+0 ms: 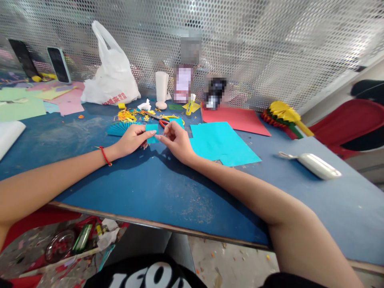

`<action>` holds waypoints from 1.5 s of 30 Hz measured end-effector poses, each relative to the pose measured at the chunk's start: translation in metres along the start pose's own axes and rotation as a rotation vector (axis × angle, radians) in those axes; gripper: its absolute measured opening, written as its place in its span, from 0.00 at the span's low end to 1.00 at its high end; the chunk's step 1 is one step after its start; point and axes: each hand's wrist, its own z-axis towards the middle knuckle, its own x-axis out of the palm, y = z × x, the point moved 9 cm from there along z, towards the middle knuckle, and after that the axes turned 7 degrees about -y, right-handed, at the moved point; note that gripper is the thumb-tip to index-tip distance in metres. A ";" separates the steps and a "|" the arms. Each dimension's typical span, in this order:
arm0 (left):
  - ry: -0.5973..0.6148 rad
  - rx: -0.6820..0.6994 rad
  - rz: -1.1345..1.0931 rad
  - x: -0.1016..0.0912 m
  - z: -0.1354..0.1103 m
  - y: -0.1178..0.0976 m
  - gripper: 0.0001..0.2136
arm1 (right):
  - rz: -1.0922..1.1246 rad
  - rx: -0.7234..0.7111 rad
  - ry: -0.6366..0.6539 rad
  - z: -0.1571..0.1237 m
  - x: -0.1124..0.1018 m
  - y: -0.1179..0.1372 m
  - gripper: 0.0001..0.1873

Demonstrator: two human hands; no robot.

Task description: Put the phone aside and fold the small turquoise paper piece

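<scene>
My left hand (132, 139) and my right hand (177, 140) meet over the blue table (126, 188), both pinching a small piece of cyan paper (152, 128). The left hand's fingers close on its left part, and a red string circles that wrist. My right hand's fingertips pinch its right edge. Just behind the left hand lies a pleated cyan paper fan (120, 128). A larger cyan sheet (222, 143) lies flat right of my right hand.
Scissors (163, 121) and yellow paper scraps (127, 116) lie behind my hands. A red sheet (235, 118), a white plastic bag (111, 76), a white cup (161, 86), two propped phones (59, 64) and a folded paper flower (283, 114) stand along the mesh wall. A white glue gun (315, 165) lies right.
</scene>
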 end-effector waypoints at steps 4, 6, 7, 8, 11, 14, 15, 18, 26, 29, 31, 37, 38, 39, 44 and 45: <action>-0.089 0.125 0.149 -0.007 -0.001 -0.008 0.24 | -0.075 -0.048 0.260 -0.009 0.022 0.010 0.12; -0.065 0.148 0.168 -0.004 -0.002 -0.012 0.25 | -0.040 -0.023 0.289 -0.009 0.025 0.009 0.17; -0.025 0.143 0.152 -0.001 -0.003 -0.014 0.25 | -0.034 -0.005 0.287 -0.008 0.024 0.008 0.19; 0.024 0.134 0.131 0.003 -0.005 -0.016 0.25 | -0.040 0.009 0.288 -0.008 0.025 0.006 0.21; 0.142 0.121 0.079 0.014 -0.010 -0.022 0.27 | -0.061 -0.005 0.325 -0.009 0.027 0.007 0.25; 0.193 0.122 0.028 0.018 -0.012 -0.026 0.34 | -0.028 -0.043 0.387 -0.011 0.032 0.012 0.28; 0.208 0.119 0.012 0.019 -0.011 -0.025 0.36 | -0.009 -0.046 0.401 -0.011 0.032 0.012 0.29; 0.231 0.112 -0.004 0.019 -0.010 -0.024 0.39 | 0.066 -0.047 0.416 -0.010 0.033 0.012 0.30; 0.216 0.123 -0.028 0.017 -0.006 -0.025 0.38 | 0.134 -0.053 0.471 -0.010 0.037 0.009 0.29; 0.233 0.104 -0.026 0.018 -0.006 -0.021 0.33 | 0.133 -0.057 0.470 -0.009 0.037 0.008 0.30; 0.256 0.083 -0.039 0.018 -0.006 -0.018 0.30 | 0.162 -0.059 0.479 -0.009 0.038 0.009 0.30; 0.267 0.051 -0.062 0.015 -0.008 -0.016 0.25 | 0.246 -0.002 0.480 -0.007 0.038 0.001 0.29; 0.249 0.046 -0.061 0.013 -0.007 -0.015 0.23 | 0.230 0.001 0.453 -0.005 0.035 -0.001 0.29; 0.229 0.043 -0.061 0.011 -0.006 -0.014 0.22 | 0.207 0.003 0.420 -0.003 0.032 -0.004 0.28; 0.160 0.021 0.021 0.004 0.002 0.002 0.18 | -0.097 0.030 0.271 0.004 0.019 -0.015 0.26; 0.140 0.023 0.108 0.003 0.002 0.005 0.18 | -0.196 0.026 0.270 0.003 0.018 -0.015 0.25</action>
